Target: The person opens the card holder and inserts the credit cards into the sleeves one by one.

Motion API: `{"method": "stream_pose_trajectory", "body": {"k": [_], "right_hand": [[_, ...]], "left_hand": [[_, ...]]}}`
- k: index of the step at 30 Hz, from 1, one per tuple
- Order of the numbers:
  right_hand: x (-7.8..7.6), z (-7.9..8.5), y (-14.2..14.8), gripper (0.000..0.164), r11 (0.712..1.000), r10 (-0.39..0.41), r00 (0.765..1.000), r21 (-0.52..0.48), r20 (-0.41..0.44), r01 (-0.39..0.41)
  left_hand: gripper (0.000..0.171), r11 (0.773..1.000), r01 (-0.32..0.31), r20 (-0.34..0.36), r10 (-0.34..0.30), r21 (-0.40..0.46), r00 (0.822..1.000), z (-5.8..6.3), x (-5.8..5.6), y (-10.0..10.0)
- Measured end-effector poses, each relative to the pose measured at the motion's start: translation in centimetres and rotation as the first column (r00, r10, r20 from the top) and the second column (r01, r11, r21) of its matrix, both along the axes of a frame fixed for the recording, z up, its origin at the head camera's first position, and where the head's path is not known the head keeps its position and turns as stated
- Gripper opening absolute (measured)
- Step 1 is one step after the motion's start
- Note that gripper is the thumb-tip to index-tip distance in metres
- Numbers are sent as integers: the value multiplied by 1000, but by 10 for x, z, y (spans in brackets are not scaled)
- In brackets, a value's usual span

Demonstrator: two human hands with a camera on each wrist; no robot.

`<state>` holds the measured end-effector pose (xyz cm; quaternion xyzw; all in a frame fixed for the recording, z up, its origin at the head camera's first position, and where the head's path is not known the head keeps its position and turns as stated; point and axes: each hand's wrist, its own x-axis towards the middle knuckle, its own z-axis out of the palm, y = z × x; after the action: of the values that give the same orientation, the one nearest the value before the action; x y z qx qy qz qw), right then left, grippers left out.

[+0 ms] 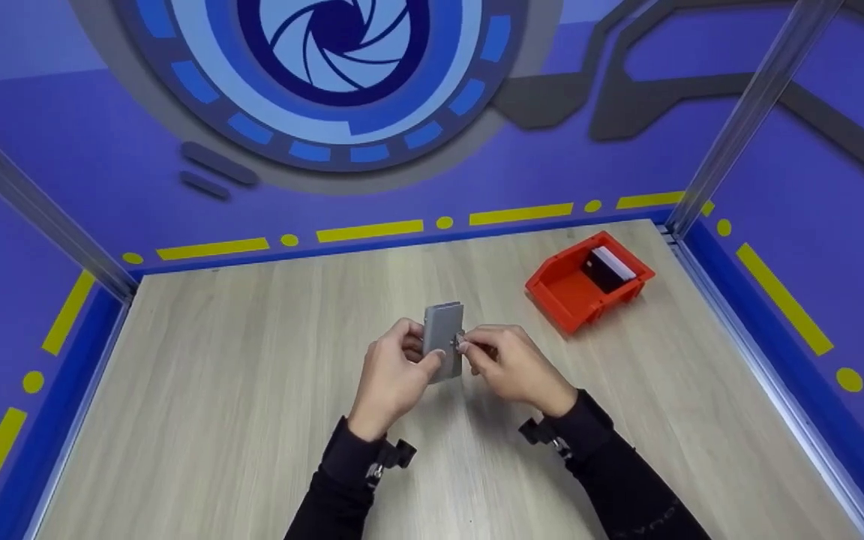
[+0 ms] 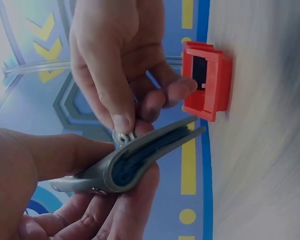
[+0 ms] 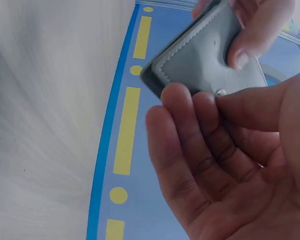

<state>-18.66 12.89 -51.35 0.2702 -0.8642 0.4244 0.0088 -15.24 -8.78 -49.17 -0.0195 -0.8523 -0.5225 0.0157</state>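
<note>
A grey folded wallet [image 1: 442, 330] with a stitched edge stands raised over the table, between both hands. My left hand [image 1: 393, 376] holds it, thumb on the near face and fingers behind. From its end, the left wrist view shows the wallet [image 2: 135, 155] folded over, with blue inside the fold. At the wallet's right edge, my right hand [image 1: 520, 367] pinches a small metal clasp [image 2: 124, 138] between thumb and index finger. The other right-hand fingers are loosely bent, and the right wrist view shows a round metal stud [image 3: 220, 92] by the thumb tip.
An orange-red open bin [image 1: 563, 294] sits at the back right of the wooden table [image 1: 214, 405]. Inside it leans a black and white item [image 1: 606, 271]. Blue-purple printed panels [image 1: 42, 187] wall the table at the back and sides.
</note>
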Motion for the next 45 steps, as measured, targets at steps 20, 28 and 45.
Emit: {"method": "stream_pose_trajectory", "body": {"k": [20,28,45], "right_hand": [[-6,-8,9,41,992,-128,984,25,125,125],[-14,-17,13,36,990,71,944,-136,323,-28],[-18,-18,12,22,970,100,908,-243,407,2]], "left_hand": [[22,999,34,28,-35,21,999,-2,-3,-6],[27,1000,21,74,-20,-13,997,-9,-5,-7],[28,999,33,73,-31,-25,997,-12,-7,-6]]}}
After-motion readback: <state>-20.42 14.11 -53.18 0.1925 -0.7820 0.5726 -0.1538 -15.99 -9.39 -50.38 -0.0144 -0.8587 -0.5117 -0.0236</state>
